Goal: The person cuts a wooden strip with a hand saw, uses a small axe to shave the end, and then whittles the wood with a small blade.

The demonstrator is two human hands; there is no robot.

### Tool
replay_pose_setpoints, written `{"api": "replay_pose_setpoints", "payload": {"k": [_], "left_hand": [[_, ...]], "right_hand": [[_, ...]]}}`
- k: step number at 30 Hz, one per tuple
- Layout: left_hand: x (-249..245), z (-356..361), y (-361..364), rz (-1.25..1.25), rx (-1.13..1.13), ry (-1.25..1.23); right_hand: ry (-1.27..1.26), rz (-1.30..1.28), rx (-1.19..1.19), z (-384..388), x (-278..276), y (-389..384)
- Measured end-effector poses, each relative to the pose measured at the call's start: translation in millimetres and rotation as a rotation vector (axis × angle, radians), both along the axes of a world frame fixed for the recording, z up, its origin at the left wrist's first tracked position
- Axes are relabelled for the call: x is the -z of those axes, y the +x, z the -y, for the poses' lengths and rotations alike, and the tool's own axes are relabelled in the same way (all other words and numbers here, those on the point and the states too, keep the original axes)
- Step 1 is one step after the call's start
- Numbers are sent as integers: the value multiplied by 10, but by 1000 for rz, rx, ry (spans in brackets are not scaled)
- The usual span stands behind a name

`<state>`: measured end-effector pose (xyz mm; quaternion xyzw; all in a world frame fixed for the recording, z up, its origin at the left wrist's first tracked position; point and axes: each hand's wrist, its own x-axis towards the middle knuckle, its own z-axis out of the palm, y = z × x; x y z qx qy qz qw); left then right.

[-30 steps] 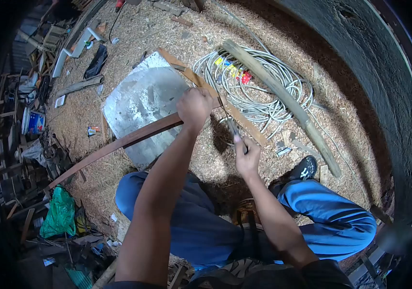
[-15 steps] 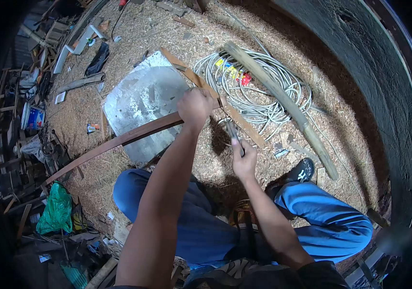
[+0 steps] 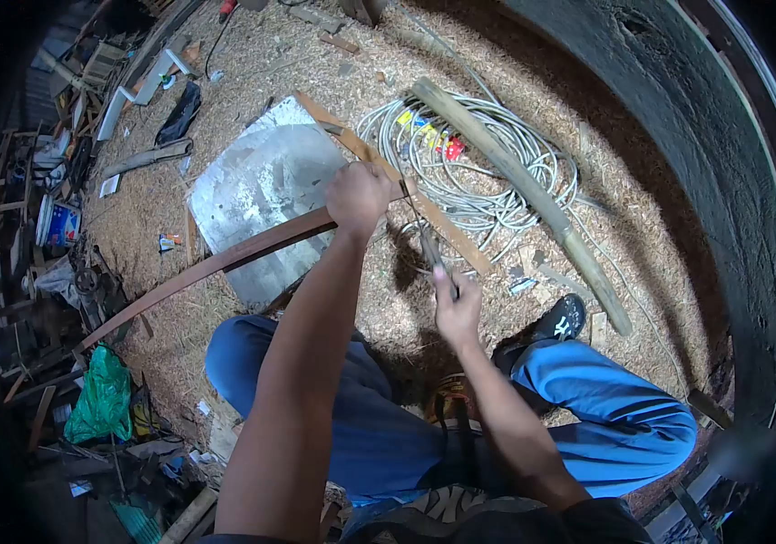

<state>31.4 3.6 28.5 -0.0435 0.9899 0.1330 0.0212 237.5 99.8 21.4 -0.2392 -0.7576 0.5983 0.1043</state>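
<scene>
My left hand (image 3: pixel 358 198) is closed around a long reddish-brown wooden strip (image 3: pixel 247 247) near its right end. The strip slants down to the left, passing over a grey metal-like board (image 3: pixel 265 168). Just beyond my fist, a flat orange-brown plank (image 3: pixel 447 227) runs under the strip's end. My right hand (image 3: pixel 458 313) grips a hand tool (image 3: pixel 430 249) with a dark grey body and a thin, narrow front part. That thin part reaches up to the strip's end. The tool's exact kind is hard to make out.
A coil of grey cable (image 3: pixel 488 172) lies ahead, with a thick wooden pole (image 3: pixel 519 177) across it. A dark curved wall (image 3: pixel 678 100) rises at right. At left are a green plastic bag (image 3: pixel 102 399) and scrap wood. My shoe (image 3: pixel 562 319) rests on the shavings-covered floor.
The view has shifted slightly. My right hand has drawn the tool a little back toward me, while my left hand keeps its hold on the wooden strip.
</scene>
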Motion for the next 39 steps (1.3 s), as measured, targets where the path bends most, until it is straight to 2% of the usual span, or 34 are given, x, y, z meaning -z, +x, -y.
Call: {"api": "replay_pose_setpoints", "payload": {"k": [3,5,9,11,14,17,20,23,26,29,31,33,34,36,38,39], "left_hand": [[-32,-18,-4,22,11,25],[-6,-3,3,5,24,-15],[-47,16,16,-22,35,-14],[-49,23,19,-9,52,0],[77,36,-10,-22,29,-11],[45,5,-29,-43,28,-20],[12,8,-11,-38,42,-5],[-8,28,5,7,50,-25],[0,15,6,-38,40,15],[66,22,-24,-36,20,-15],[31,16,-13,-39,36,-6],[34,22,-14,-41,49,-6],[52,30,-18,-47,59,0],[70,41,-13,-46,74,-2],[35,33,7,-37,46,-6],[51,34,15,-38,51,-9]], "right_hand": [[-22,91,-25,31,142,677],[-98,112,15,71,240,789],[-39,35,23,60,205,248],[-102,86,33,-61,161,-115],[-36,88,14,-25,79,-67],[-68,56,47,99,26,380],[-112,93,46,101,274,733],[-17,-7,25,57,304,192],[-63,-10,49,83,228,-271],[-94,-18,41,97,232,137],[-20,10,0,60,487,627],[-130,70,37,58,596,832],[-40,38,14,46,505,702],[-70,-117,41,72,436,212],[-14,-70,24,22,371,-288],[-16,-71,29,25,366,-280]]}}
